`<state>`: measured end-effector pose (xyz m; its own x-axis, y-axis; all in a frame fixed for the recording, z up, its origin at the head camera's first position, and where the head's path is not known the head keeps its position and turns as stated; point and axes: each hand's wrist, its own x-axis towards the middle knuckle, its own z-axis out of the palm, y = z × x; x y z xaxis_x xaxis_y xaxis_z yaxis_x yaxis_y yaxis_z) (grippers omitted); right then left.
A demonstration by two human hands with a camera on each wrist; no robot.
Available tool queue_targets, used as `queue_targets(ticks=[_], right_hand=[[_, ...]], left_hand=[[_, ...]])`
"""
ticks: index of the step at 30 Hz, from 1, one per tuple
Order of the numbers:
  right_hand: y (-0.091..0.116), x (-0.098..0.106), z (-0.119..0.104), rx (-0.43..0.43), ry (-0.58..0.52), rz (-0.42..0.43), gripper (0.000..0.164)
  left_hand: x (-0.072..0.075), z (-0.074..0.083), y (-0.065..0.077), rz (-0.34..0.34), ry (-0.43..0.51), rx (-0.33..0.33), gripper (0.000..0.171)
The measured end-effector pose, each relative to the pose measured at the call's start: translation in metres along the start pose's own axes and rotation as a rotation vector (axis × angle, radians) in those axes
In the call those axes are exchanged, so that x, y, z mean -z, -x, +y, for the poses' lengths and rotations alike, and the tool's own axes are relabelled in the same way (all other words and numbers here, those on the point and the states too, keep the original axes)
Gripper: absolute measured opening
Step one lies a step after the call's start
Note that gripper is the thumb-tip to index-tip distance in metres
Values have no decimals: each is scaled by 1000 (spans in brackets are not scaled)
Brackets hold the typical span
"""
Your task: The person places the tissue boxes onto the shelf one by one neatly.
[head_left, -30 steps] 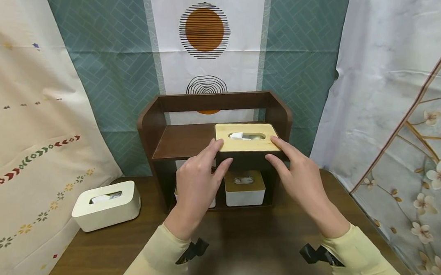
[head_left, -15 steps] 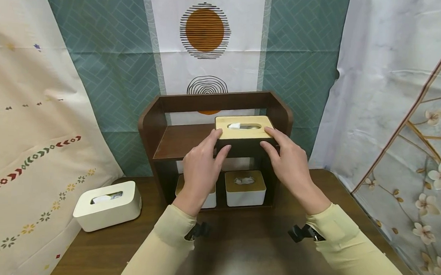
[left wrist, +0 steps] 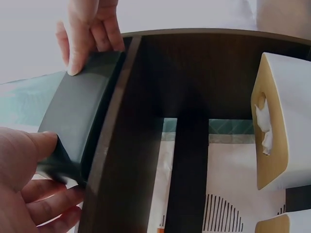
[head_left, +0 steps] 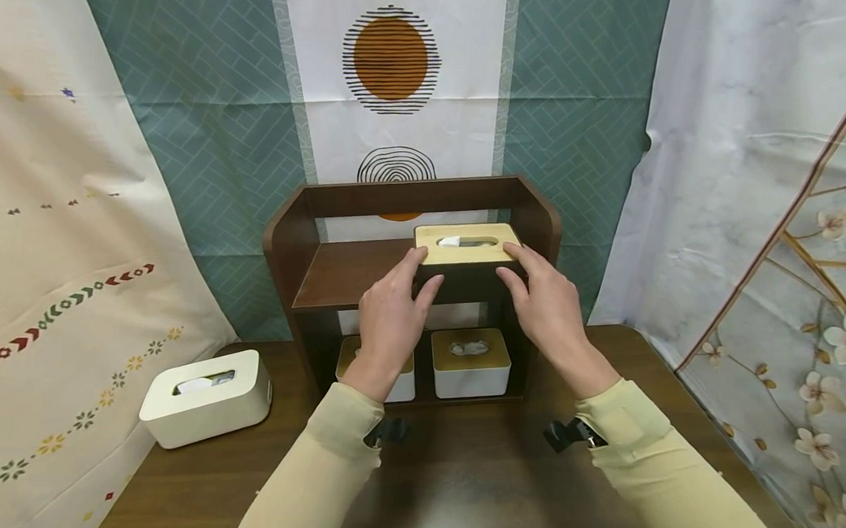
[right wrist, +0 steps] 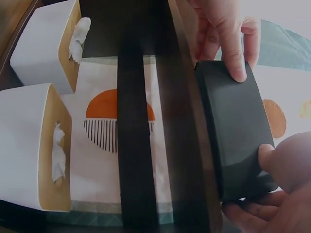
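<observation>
A black tissue box with a pale wooden lid (head_left: 466, 256) is level at the front right of the upper shelf (head_left: 348, 272); white tissue shows in its slot. My left hand (head_left: 392, 314) grips its left end, thumb on the black front face (left wrist: 82, 102). At the right end my right hand (head_left: 545, 305) holds it the same way, fingers at the lid and thumb on the front. Both wrist views show the box right along the shelf board's edge. Whether its base rests fully on the board is hard to tell.
Two white tissue boxes with wooden lids, one at right (head_left: 470, 368) and one at left (head_left: 402, 381) partly behind my left hand, stand in the lower compartment. A cream tissue box (head_left: 204, 412) lies left on the dark table (head_left: 456, 486). The shelf's side panels (head_left: 283, 246) rise on either side.
Both hands have moved the black tissue box back and slightly left onto the upper shelf area. Over the last half second it has barely shifted.
</observation>
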<state>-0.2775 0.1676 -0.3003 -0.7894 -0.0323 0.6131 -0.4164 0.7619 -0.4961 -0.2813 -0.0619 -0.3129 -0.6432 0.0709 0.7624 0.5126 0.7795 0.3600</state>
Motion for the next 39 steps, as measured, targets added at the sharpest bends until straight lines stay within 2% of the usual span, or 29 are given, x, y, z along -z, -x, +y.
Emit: queue_targets(ticks=[5,13,23,39], right_hand=[[0,-2,3,-3,-1,-20,54],[4,-4,8,20,-3,-54,70],[8,-8,12,44,-8,-46,84],[11,-10,10,36,1,-23,94]], left_hand=[[-5,-4,0,-16,10,25,50],[-7,-6,-1,-37,22,46,56],[-8,-8,0,-69,24,40,68],[-10,-7,-1,-87,36,52,81]])
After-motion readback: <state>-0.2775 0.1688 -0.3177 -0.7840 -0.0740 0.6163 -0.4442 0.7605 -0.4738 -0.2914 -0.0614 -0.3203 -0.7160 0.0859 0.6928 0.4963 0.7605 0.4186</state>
